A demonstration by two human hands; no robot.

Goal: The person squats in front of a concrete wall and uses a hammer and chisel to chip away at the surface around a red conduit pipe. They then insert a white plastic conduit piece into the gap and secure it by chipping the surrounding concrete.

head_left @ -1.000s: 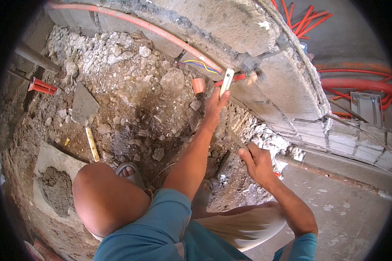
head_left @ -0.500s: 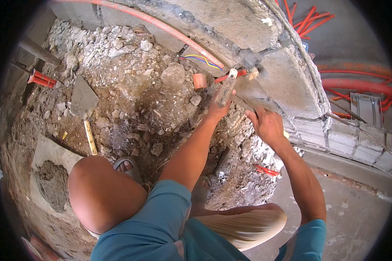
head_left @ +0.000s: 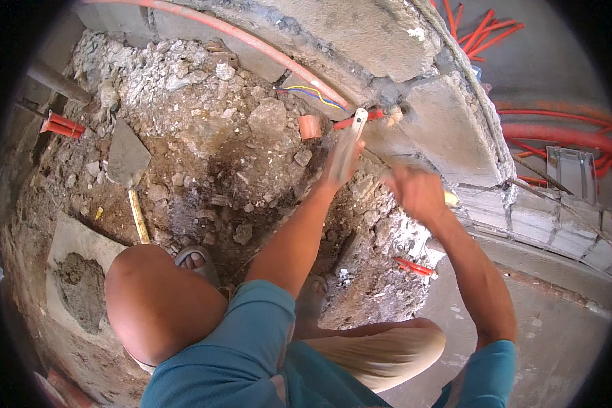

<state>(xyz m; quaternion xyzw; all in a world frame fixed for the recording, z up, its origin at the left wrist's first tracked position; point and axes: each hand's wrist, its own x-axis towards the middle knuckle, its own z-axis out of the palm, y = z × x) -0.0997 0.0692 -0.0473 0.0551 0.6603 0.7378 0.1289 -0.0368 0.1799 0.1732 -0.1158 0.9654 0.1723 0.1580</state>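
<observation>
My left hand [head_left: 338, 166] is wrapped round a long, flat, pale bar [head_left: 358, 126] with a hole near its tip. The bar points up toward the block wall. To its right, my right hand [head_left: 418, 192] is closed and smeared by motion. A yellow tool end [head_left: 450, 198] sticks out behind that hand. Between the two hands runs a thin dark strip [head_left: 376, 158], which may belong to the same tool. Beyond the bar's tip lies a red tube piece [head_left: 343, 124], and a short, wide orange pipe piece [head_left: 310, 127] rests in the rubble.
A concrete block wall [head_left: 449, 129] curves along the far right. A long orange pipe [head_left: 251, 42] and coloured wires [head_left: 316, 95] run beside it. On the left are a trowel [head_left: 128, 155], red tubes [head_left: 64, 125] and a board [head_left: 75, 234] bearing mortar. Red offcuts [head_left: 415, 266] lie near my right forearm.
My right hand has shifted slightly down and right and become blurred, with more of the yellow end showing. My left hand keeps its grip on the bar, nearly in place.
</observation>
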